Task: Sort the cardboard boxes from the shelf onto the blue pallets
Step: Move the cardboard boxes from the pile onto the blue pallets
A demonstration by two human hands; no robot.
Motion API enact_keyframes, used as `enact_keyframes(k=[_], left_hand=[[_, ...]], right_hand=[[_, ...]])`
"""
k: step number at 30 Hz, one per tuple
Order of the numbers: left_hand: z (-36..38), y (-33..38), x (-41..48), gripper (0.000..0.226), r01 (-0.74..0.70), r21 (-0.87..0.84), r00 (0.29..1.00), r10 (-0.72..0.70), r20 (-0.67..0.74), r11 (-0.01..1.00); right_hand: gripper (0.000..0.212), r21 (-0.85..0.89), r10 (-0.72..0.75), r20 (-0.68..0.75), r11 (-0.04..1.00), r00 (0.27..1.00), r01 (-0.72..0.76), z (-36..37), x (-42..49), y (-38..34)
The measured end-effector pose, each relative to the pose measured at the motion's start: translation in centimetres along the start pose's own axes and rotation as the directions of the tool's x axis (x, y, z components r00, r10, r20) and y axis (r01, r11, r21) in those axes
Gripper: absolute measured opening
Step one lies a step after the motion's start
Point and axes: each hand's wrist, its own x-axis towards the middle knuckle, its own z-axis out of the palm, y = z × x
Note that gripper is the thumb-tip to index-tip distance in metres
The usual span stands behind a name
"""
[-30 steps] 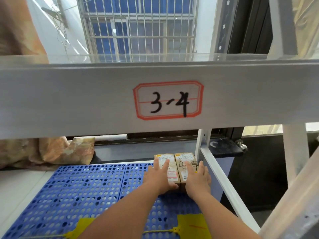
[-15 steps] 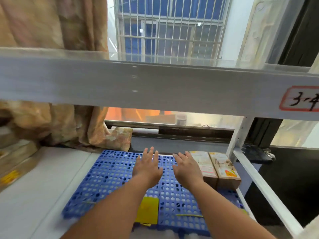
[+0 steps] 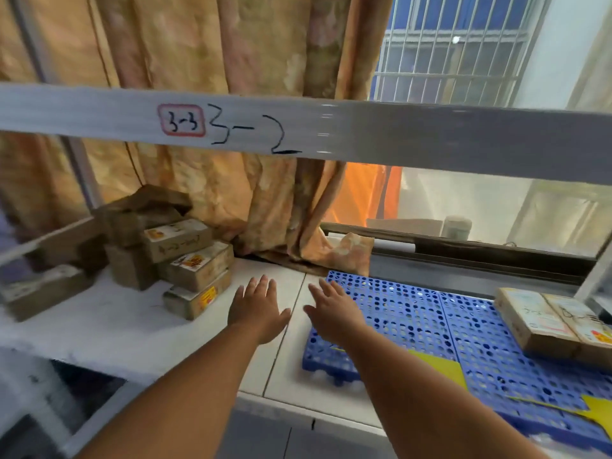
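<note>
Two small cardboard boxes (image 3: pixel 549 323) lie side by side at the right end of the blue pallet (image 3: pixel 414 313). A pile of several more cardboard boxes (image 3: pixel 185 260) is stacked on the white shelf (image 3: pixel 99 323) at the left, some with orange labels. My left hand (image 3: pixel 256 309) hovers open over the white shelf, a little to the right of the pile. My right hand (image 3: pixel 332 313) is open too, fingers spread, above the pallet's left edge. Neither hand touches a box.
A grey shelf beam (image 3: pixel 364 134) marked "3-3" and "3-2" crosses the view above my hands. A patterned curtain (image 3: pixel 215 193) hangs behind the pile. A window sill (image 3: pixel 463 250) runs behind the pallet. Yellow tags (image 3: pixel 437 362) lie on the pallet.
Both hands left the two boxes on the pallet and moved left, empty. My view swung left, bringing the box pile on the shelf into sight.
</note>
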Motion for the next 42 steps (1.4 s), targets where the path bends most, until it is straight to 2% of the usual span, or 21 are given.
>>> enact_keyframes(k=[5,12,16,21,26,32,36,42], left_hand=[[-0.2,-7.8,-1.8,0.07,0.097,-0.048,0.994,-0.098,-0.038,0.994],[0.5,-14.6,-2.8,0.035,0.271,-0.189,0.958,-0.283,-0.042,0.944],[0.0,-16.6,-1.7,0.037,0.327,-0.103,0.942,-0.333,-0.046,0.939],[-1.1,-18.0,0.8,0.034,0.338,-0.086,0.931,-0.346,-0.118,0.937],[-1.9,-20.4,3.7,0.039,0.323,-0.177,0.912,-0.355,-0.204,0.93],[-2.9,-24.3,7.4,0.054,0.232,-0.233,0.919,-0.291,-0.265,0.944],[-3.3,-27.2,10.4,0.065,0.2,-0.275,0.948,-0.256,-0.187,0.94],[-3.4,-29.8,13.1,0.067,0.041,-0.221,0.994,-0.063,-0.093,0.975]], right_hand=[[0.058,0.002,-0.104,-0.003,0.995,0.995,0.104,1.0,2.6,-8.1],[0.062,-0.003,-0.221,0.089,0.975,0.971,0.222,3.5,5.2,-15.2],[0.068,0.006,-0.23,0.091,0.973,0.969,0.231,4.2,7.3,-17.1],[0.067,0.054,-0.257,0.011,0.965,0.966,0.256,3.6,11.8,-19.0],[0.06,0.036,-0.285,-0.055,0.957,0.957,0.287,3.5,15.5,-21.0],[0.056,-0.04,-0.197,0.031,0.979,0.98,0.198,3.7,18.8,-23.4],[0.057,-0.021,-0.077,0.082,0.997,0.994,0.079,4.8,20.1,-25.0],[0.064,0.009,0.093,0.072,0.996,0.993,-0.094,6.1,20.4,-26.8]])
